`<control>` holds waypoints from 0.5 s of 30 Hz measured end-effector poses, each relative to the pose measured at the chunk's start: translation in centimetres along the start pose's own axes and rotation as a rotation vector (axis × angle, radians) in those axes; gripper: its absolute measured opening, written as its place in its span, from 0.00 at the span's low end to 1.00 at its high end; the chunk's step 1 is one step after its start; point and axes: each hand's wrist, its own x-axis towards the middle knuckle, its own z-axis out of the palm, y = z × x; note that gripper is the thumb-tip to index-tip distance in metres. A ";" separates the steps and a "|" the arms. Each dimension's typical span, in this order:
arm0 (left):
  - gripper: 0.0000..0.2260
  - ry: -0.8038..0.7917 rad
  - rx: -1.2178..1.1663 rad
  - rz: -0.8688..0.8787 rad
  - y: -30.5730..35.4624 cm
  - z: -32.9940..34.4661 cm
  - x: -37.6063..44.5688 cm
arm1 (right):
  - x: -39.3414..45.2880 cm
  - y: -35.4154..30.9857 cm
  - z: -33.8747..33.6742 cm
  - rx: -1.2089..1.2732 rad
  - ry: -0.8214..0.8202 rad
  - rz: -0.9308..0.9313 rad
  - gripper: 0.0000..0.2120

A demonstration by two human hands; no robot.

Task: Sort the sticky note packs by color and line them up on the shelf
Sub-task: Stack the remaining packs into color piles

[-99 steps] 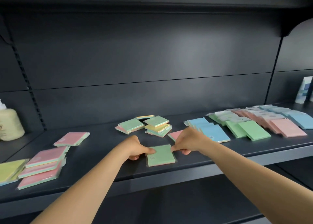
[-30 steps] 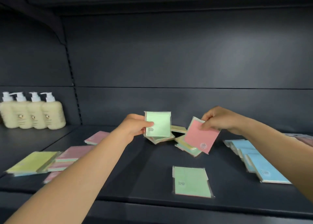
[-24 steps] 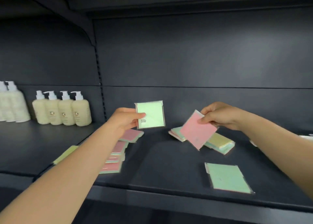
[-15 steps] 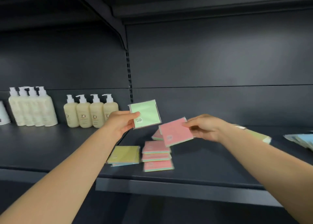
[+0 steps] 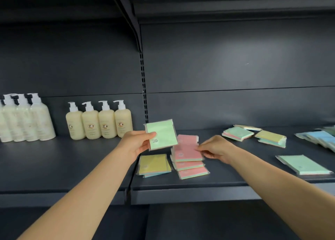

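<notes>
My left hand [image 5: 135, 144] holds a green sticky note pack [image 5: 162, 134] upright above the dark shelf [image 5: 226, 178]. My right hand [image 5: 215, 149] pinches the right edge of a pink pack [image 5: 187, 151] that lies on top of the overlapping row of pink packs [image 5: 192, 170]. A yellow pack [image 5: 154, 164] lies just left of that row. Another green pack [image 5: 302, 164] lies alone near the front edge at the right. Mixed packs [image 5: 237, 133] and a yellow-topped pile [image 5: 271, 137] sit further back. Blue packs [image 5: 320, 137] show at the far right edge.
Cream pump bottles [image 5: 98, 121] stand in a row at the back of the left shelf bay, with more of them [image 5: 25, 120] at the far left. A slotted upright [image 5: 144, 87] and a bracket divide the two bays. A dark shelf hangs overhead.
The view swung left to the pink row. My right hand carried the pink pack down and set it on top of that row. My left hand kept the green pack raised.
</notes>
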 end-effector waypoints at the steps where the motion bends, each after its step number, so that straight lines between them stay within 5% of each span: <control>1: 0.07 -0.014 -0.006 -0.005 -0.1 0.4 0.0 | -0.3 -0.1 0.0 -0.036 0.027 -0.037 0.13; 4: 0.06 -0.077 -0.018 -0.012 -0.6 2.3 -0.3 | -1.8 -1.1 -0.4 0.102 0.105 -0.123 0.12; 9: 0.08 -0.234 0.000 -0.021 -2.0 7.3 -0.9 | -4.5 -1.0 -2.8 0.382 -0.066 -0.189 0.13; 15: 0.03 -0.348 -0.001 -0.058 -4.4 16.9 -1.5 | -6.2 1.6 -10.5 0.447 0.131 -0.188 0.07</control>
